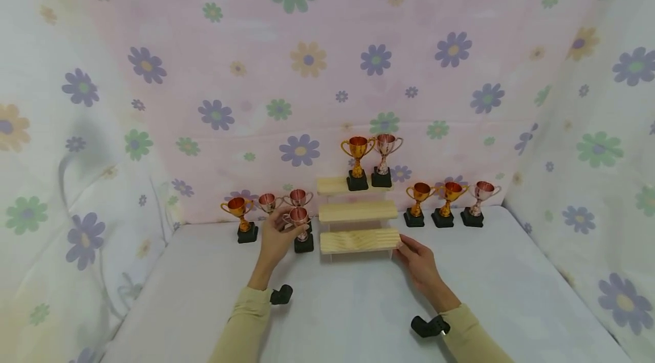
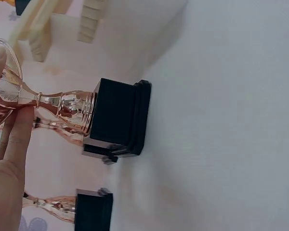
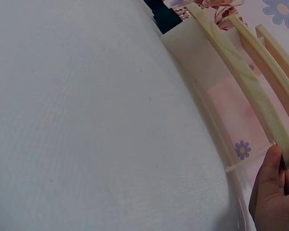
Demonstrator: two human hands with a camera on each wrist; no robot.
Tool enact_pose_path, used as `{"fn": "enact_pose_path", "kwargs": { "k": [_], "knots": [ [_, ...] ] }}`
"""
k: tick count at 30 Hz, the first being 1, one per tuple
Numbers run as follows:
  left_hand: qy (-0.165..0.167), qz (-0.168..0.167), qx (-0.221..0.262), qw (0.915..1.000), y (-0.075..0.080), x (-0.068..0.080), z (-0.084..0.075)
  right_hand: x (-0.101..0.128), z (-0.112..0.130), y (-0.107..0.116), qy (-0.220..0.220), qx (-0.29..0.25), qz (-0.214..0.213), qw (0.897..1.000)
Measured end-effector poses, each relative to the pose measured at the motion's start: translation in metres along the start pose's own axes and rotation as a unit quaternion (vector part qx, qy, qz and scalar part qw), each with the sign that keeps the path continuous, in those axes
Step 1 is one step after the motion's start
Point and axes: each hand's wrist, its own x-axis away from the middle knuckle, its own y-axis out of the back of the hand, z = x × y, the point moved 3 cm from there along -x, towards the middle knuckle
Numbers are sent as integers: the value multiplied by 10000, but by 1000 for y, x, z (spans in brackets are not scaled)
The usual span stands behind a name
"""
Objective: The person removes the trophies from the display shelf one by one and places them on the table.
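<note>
A three-step wooden riser [image 1: 358, 212] stands in the middle of the white table. On its top step are a gold trophy [image 1: 357, 163] and a silver-pink trophy [image 1: 386, 159]. My left hand [image 1: 287, 225] grips a small pink trophy [image 1: 302, 231] by its cup and stem, just left of the riser. In the left wrist view my fingers [image 2: 17, 127] lie on the stem, and the black base [image 2: 116, 118] looks set on the cloth. My right hand [image 1: 411, 249] pinches the right end of the lowest step [image 3: 245, 84], with the thumb [image 3: 269, 175] on the step's end.
Three more trophies [image 1: 267, 202] stand behind my left hand, and three others [image 1: 444, 203] stand in a row right of the riser. Flowered cloth walls close in the back and both sides. The white table [image 1: 348, 306] stretches toward me.
</note>
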Motion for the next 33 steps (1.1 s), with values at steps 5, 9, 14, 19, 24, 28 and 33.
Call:
{"fn": "enact_pose_path", "kwargs": {
  "k": [5, 9, 14, 19, 24, 28, 33],
  "knots": [
    [74, -94, 159, 9998, -5, -2, 8, -1, 0, 1, 5, 48, 12, 10000],
    [112, -143, 85, 9998, -6, -2, 13, 0, -2, 2, -26, 87, -21, 10000],
    [-9, -132, 157, 9998, -7, -2, 9, 0, -2, 1, -28, 68, -77, 9999],
    [-278, -129, 105, 9995, -8, 5, -11, -1, -1, 0, -49, 73, -110, 9999],
    [-209, -191, 78, 9996, -10, 8, -16, 0, -1, 0, 41, 90, -49, 9999],
    [17, -174, 97, 9998, -11, 3, -3, 1, 0, 2, 172, 134, 43, 9998],
    [11, -151, -64, 9999, -9, 2, 5, 2, -1, 2, 164, 140, 108, 9997]
  ]
}}
